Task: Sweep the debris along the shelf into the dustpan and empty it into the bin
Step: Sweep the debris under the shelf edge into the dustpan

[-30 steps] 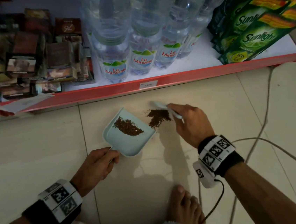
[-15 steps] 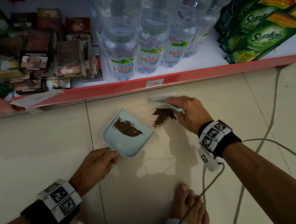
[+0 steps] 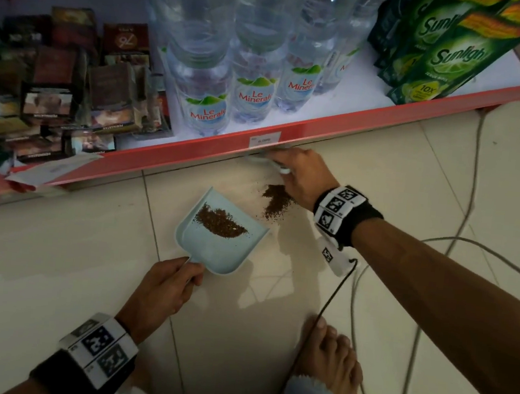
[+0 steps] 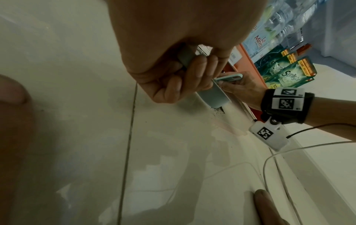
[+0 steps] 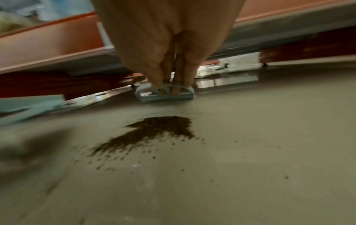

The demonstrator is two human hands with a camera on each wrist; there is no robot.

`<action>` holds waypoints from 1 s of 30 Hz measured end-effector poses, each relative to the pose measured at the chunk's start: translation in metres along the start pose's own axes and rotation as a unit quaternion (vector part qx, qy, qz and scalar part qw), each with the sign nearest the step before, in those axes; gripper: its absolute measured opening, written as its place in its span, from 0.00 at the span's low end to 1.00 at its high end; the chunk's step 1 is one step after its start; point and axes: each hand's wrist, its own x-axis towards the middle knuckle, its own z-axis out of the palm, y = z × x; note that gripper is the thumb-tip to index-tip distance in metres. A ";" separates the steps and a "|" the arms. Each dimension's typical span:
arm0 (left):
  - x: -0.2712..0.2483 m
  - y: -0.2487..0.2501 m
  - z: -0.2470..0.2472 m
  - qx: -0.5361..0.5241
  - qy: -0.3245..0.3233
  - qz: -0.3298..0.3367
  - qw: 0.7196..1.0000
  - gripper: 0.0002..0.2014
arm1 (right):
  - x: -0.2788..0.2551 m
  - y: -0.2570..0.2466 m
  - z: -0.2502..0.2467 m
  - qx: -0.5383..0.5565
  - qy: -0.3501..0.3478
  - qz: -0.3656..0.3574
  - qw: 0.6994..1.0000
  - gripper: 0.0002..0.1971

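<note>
Down at floor level, the fingers point(image 5: 187, 76) of the right hand point(image 3: 302, 177) are pressed close together, pinching the top of a small pale blue hand brush point(image 5: 165, 93), whose open, looped handle shows the fingertips through its gaps. That brush sits at the foot of a red-edged shelf point(image 3: 339, 131), just behind a loose heap of dark brown, grainy debris point(image 3: 276, 201) on the cream tiled floor point(image 3: 53, 255); the heap is dense at its centre and thins into scattered specks. Across from it, the left hand point(image 3: 161, 295) has its fingers point(image 4: 173, 86) curled around the flat handle of a pale blue dustpan point(image 3: 214, 253), thumb on top. The dustpan lies on the floor just left of the heap, its open mouth facing the heap, and a crescent of the same brown debris already lies inside it. Both wrists wear black bands with square black-and-white markers. On the shelf stand clear water bottles point(image 3: 205, 94) labelled Le Minerale, green Sunlight pouches point(image 3: 443, 62) to the right, and dark small boxes point(image 3: 71, 87) to the left. Thin cables point(image 3: 417, 309) trail over the tiles on the right, near a bare foot point(image 3: 331, 358).
</note>
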 end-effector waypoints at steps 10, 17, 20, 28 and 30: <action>-0.007 -0.006 -0.007 -0.015 0.006 0.010 1.000 0.15 | -0.020 0.009 -0.041 -0.030 0.023 -0.074 0.997 0.26; -0.005 -0.007 -0.008 -0.015 0.004 0.003 1.000 0.15 | 0.002 -0.019 0.002 -0.004 -0.030 -0.008 1.000 0.33; -0.006 -0.009 -0.008 -0.016 0.006 0.000 1.000 0.15 | -0.004 -0.020 0.001 -0.012 -0.109 -0.064 0.992 0.33; -0.005 -0.010 -0.009 -0.021 0.006 0.007 1.000 0.14 | -0.041 0.019 -0.044 -0.021 -0.066 -0.148 0.986 0.20; -0.005 -0.009 -0.007 -0.023 0.005 0.009 1.000 0.14 | -0.036 0.024 -0.048 -0.025 0.006 -0.117 0.993 0.20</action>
